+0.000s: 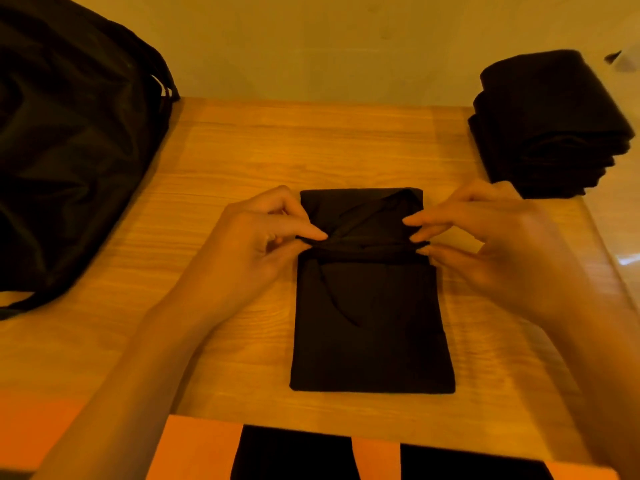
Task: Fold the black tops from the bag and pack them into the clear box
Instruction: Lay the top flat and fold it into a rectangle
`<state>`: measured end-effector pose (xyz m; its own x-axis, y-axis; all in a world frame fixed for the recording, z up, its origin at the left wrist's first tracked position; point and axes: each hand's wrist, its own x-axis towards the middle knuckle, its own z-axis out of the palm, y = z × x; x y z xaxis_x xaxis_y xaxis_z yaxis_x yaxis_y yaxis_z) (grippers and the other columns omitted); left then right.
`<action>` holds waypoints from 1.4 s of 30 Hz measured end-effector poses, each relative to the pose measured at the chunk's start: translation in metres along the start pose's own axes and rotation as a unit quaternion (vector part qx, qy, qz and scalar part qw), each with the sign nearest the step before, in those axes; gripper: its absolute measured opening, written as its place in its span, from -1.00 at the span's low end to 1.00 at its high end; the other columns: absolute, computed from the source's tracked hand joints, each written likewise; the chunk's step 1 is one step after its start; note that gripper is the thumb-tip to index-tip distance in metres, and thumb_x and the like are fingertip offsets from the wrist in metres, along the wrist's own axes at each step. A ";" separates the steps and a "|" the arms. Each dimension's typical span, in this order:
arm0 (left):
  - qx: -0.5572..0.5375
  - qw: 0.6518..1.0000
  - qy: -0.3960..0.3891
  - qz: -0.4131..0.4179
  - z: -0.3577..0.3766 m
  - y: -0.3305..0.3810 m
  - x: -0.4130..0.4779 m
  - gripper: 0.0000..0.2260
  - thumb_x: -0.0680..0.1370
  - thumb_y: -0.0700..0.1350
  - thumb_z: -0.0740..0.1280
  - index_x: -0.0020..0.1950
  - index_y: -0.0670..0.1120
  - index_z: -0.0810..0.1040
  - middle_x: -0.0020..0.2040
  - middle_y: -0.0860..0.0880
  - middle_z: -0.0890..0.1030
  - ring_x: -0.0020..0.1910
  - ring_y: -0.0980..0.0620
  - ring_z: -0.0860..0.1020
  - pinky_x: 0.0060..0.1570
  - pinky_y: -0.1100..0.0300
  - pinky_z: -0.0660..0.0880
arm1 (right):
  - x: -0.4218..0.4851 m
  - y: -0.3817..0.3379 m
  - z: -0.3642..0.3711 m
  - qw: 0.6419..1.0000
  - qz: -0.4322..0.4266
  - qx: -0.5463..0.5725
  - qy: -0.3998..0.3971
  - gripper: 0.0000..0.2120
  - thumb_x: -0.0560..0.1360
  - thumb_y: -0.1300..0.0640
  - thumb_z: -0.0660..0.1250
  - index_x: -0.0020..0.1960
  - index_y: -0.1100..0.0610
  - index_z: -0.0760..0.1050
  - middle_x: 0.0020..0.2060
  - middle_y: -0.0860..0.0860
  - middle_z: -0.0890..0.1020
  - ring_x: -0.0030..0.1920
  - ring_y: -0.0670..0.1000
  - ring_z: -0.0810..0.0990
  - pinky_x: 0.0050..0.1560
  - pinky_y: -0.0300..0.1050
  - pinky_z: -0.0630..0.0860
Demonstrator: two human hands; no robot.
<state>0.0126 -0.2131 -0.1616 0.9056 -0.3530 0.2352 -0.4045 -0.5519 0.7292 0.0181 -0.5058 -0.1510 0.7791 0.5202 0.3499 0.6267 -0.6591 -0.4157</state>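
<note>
While both hands pinch its cross-fold: one black top, part folded, mid-table.

Item, far left: black bag, slumped on the wooden table, well apart from the work. Item: left hand, thumb and forefinger clamped on the left end of the raised ridge. Item: the top, a narrow rectangle lying flat, its far portion rumpled. Item: right hand, blurred, fingertips pinching the ridge's right end. Item, far right: stack of folded tops; the clear box's walls cannot be made out. Risks, judged: uneven pull between the hands would skew the fold; loose inner layers could slide out of the ridge; the right hand's nearness to the stack invites a knock.
</note>
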 end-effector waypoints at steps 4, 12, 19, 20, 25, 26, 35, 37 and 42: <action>0.077 0.994 -0.031 0.072 -0.003 -0.001 -0.001 -0.77 0.55 -0.27 0.43 0.16 -0.04 0.72 0.01 0.02 0.56 -0.16 0.07 0.54 -0.15 0.19 0.48 | -0.010 0.003 0.001 0.998 -0.046 -0.027 0.028 -0.73 0.50 0.15 0.41 0.20 0.10 0.63 -0.07 -0.10 0.66 -0.05 0.06 0.59 0.02 0.11 0.45; 0.170 0.973 -0.112 0.109 -0.005 0.002 0.001 -0.64 0.62 -0.05 0.14 0.23 -0.06 0.69 0.01 -0.06 0.54 -0.20 0.08 0.43 -0.13 0.28 0.34 | -0.016 0.009 0.009 0.994 -0.082 -0.069 0.029 -0.83 0.48 0.22 0.40 0.04 0.13 0.71 -0.04 -0.01 0.69 -0.03 0.13 0.59 -0.07 0.08 0.42; 0.165 0.967 -0.130 0.144 -0.009 -0.004 -0.001 -0.61 0.59 -0.17 0.15 0.29 0.05 0.66 0.10 -0.02 0.49 -0.13 0.18 0.38 -0.08 0.16 0.46 | -0.023 0.011 0.011 0.995 -0.094 -0.036 0.011 -0.81 0.50 0.20 0.35 0.04 0.13 0.70 -0.01 -0.01 0.70 0.00 0.09 0.61 -0.10 0.15 0.51; 0.152 0.969 -0.130 0.143 -0.009 -0.004 -0.001 -0.60 0.57 -0.19 0.16 0.28 0.05 0.66 0.10 0.00 0.48 -0.13 0.18 0.38 -0.07 0.26 0.40 | -0.023 0.011 0.010 0.995 -0.095 -0.035 0.006 -0.81 0.51 0.19 0.34 0.04 0.13 0.70 -0.01 -0.02 0.69 0.01 0.09 0.60 -0.09 0.15 0.51; 0.070 0.987 -0.076 0.122 -0.011 0.014 0.004 -0.61 0.43 -0.25 0.17 0.12 -0.11 0.70 0.08 -0.08 0.50 0.01 -0.02 0.45 0.00 0.25 0.34 | -0.015 0.002 -0.004 0.998 -0.051 0.013 0.036 -0.84 0.52 0.19 0.39 0.06 0.14 0.68 -0.03 -0.01 0.67 0.00 0.03 0.58 0.00 -0.06 0.51; 0.074 0.989 -0.059 0.116 -0.009 0.018 0.007 -0.64 0.45 -0.25 0.18 0.11 -0.13 0.69 0.11 -0.09 0.51 0.06 -0.07 0.46 0.04 0.19 0.36 | -0.011 0.001 -0.005 0.998 -0.022 0.011 0.059 -0.85 0.54 0.19 0.39 0.08 0.15 0.67 -0.03 0.00 0.65 0.00 0.01 0.57 0.01 -0.16 0.49; 0.253 0.926 -0.250 0.127 0.022 0.010 0.018 -0.42 0.68 0.22 -0.08 0.64 -0.01 0.16 0.67 0.02 0.02 0.65 0.07 -0.10 0.61 0.07 -0.12 | 0.021 0.012 0.013 0.995 0.093 -0.020 0.029 -0.70 0.50 0.00 0.37 0.18 0.08 0.66 0.05 -0.02 0.64 0.11 0.00 0.55 0.14 -0.15 0.49; 0.242 0.927 -0.255 0.127 0.019 0.008 0.016 -0.44 0.69 0.20 -0.11 0.64 0.00 0.13 0.67 0.04 -0.02 0.64 0.11 -0.15 0.60 0.11 -0.18 | 0.015 0.013 0.012 0.996 0.069 -0.039 0.029 -0.73 0.52 0.01 0.37 0.14 0.10 0.68 0.06 0.00 0.68 0.12 0.07 0.57 0.10 0.14 0.54; 0.222 0.949 -0.177 0.140 0.007 0.015 0.006 -0.50 0.72 0.13 0.00 0.65 -0.01 0.14 0.67 -0.07 -0.02 0.65 0.02 -0.11 0.61 0.06 -0.13 | -0.005 0.010 0.010 0.993 0.095 -0.052 -0.041 -0.50 0.56 -0.23 0.19 0.37 0.01 0.54 0.36 -0.04 0.55 0.44 0.02 0.42 0.35 0.24 0.41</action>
<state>0.0107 -0.2287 -0.1543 0.6862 -0.7216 0.0916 -0.7084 -0.6343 0.3096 0.0202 -0.5095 -0.1654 0.8843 0.4206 0.2028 0.4669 -0.8002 -0.3765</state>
